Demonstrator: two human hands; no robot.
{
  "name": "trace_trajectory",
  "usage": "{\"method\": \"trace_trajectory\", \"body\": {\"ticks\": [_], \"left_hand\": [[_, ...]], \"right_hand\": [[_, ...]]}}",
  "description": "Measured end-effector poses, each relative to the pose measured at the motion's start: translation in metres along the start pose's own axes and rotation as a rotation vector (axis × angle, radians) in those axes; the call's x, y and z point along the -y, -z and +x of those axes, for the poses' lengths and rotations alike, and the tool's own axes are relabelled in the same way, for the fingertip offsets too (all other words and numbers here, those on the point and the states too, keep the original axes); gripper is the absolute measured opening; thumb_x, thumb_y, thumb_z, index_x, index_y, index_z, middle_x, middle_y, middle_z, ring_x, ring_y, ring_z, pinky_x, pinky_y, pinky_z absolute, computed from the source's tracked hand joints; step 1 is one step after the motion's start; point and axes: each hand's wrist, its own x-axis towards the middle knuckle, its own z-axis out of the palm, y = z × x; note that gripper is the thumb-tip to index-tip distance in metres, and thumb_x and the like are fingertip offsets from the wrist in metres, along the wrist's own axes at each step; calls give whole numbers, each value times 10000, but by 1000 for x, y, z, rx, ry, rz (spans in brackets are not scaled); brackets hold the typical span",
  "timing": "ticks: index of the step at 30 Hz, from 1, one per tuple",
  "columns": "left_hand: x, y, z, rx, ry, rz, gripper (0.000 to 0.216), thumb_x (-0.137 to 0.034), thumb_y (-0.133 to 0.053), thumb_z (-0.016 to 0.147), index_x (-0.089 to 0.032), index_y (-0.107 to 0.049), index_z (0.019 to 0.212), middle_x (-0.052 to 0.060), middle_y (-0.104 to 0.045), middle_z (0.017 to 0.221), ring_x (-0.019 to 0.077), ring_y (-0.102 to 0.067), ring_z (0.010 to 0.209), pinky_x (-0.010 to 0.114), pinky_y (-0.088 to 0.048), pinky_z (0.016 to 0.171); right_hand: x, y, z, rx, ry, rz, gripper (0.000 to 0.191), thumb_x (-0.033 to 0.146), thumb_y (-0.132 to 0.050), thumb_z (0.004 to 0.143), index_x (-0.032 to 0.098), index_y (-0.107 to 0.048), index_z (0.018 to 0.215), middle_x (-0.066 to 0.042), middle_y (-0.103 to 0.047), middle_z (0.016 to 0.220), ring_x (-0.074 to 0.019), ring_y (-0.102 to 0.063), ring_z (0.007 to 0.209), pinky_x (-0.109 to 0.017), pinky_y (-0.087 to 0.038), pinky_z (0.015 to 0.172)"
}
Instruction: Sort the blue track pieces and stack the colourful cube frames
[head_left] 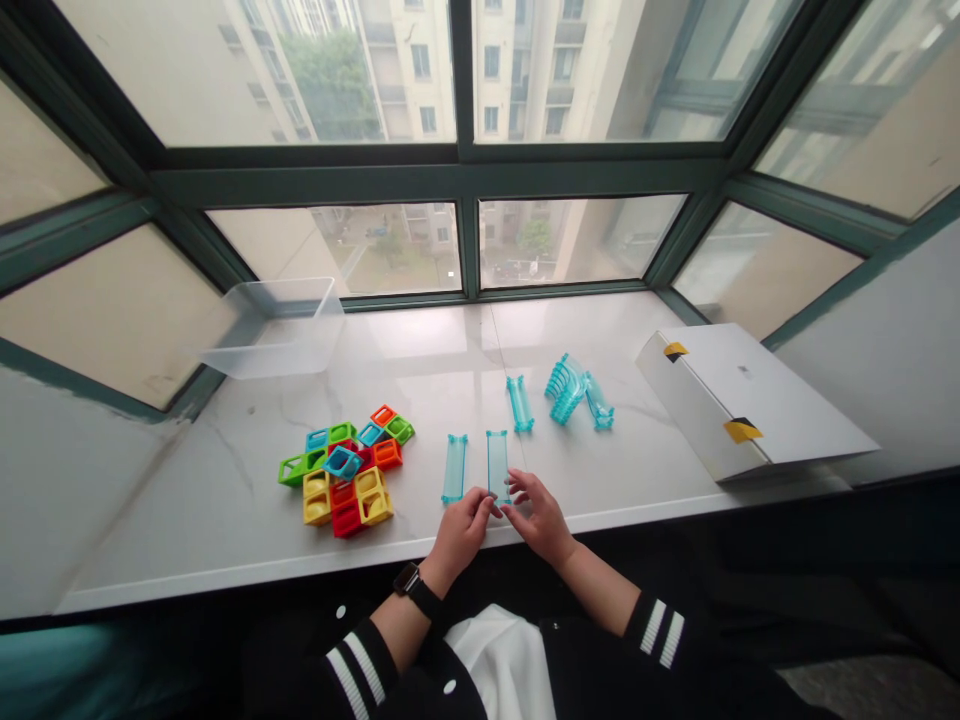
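Both of my hands rest at the near edge of a white marble sill (225, 500). My left hand (461, 530) and my right hand (536, 515) pinch the near end of a clear teal track piece (496, 463) lying flat. A second teal track piece (454, 467) lies just left of it. A third (519, 403) lies farther back. A small heap of curved teal track pieces (576, 390) sits behind to the right. A cluster of coloured hollow cube blocks (349, 468) lies left of my hands.
A clear plastic tub (274, 328) stands at the back left by the window. A white flat cardboard box (742, 400) with yellow-black tape lies at the right end of the sill. Window frames close off the back and sides.
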Motion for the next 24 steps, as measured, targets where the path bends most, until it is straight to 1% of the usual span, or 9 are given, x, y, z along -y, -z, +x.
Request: {"method": "trace_trajectory", "body": {"ticks": [3,5,9,12,14,17,19,24], "left_hand": [[0,0,1,4,-5,-14,297,-460,-472,1069,-231,-652,1011,23,-774,913,194,-704,822,311,-513,785],[1,-1,0,9,-10,-2,291,-461,-477,1066,-231,-650,1026,27,-764,922,194,-693,822,313,-505,781],[6,-3,-1,-1,-11,38,288,-472,-486,1058,-226,-634,1037,16,-710,857,182,-640,737,300,-474,709],[9,-4,-1,-3,-1,38,297,-480,-472,1060,-227,-624,1025,2,-683,802,175,-621,688,290,-463,669],[8,-5,1,-7,19,14,307,-486,-458,1063,-229,-622,1028,7,-704,821,174,-636,682,288,-474,660],[-1,-7,5,-20,45,-26,302,-489,-452,1067,-233,-610,1040,23,-754,915,167,-661,683,287,-492,662],[-11,-8,11,-27,49,-28,293,-487,-450,1071,-237,-602,1048,23,-768,942,162,-665,679,287,-495,666],[-35,-6,38,-10,4,36,276,-473,-446,1078,-246,-602,1077,19,-781,994,155,-668,677,289,-491,682]], "right_hand": [[5,1,0,22,99,-137,309,249,-619,1011,292,-678,1312,-95,-694,1183,-240,-692,1072,-414,-633,919],[8,1,2,-2,131,-220,253,240,-618,1014,286,-723,1240,-96,-705,1146,-251,-691,1068,-439,-622,952],[11,-1,5,-13,186,-316,310,262,-684,986,260,-712,1295,-113,-708,1164,-272,-680,1080,-458,-621,956],[11,-1,7,-11,214,-342,342,246,-678,990,260,-699,1331,-118,-705,1179,-273,-674,1090,-463,-619,965],[12,2,8,-24,221,-342,341,228,-660,996,276,-702,1331,-115,-702,1168,-265,-679,1068,-447,-629,935],[14,9,11,-56,226,-316,353,191,-636,1001,290,-695,1335,-104,-707,1130,-252,-687,1021,-426,-634,892],[15,14,15,-75,231,-289,355,166,-627,1003,288,-690,1330,-92,-718,1098,-245,-689,1001,-420,-628,884],[11,31,34,-126,243,-260,281,144,-613,1009,279,-725,1228,-79,-735,1069,-236,-696,996,-410,-615,889]]}}
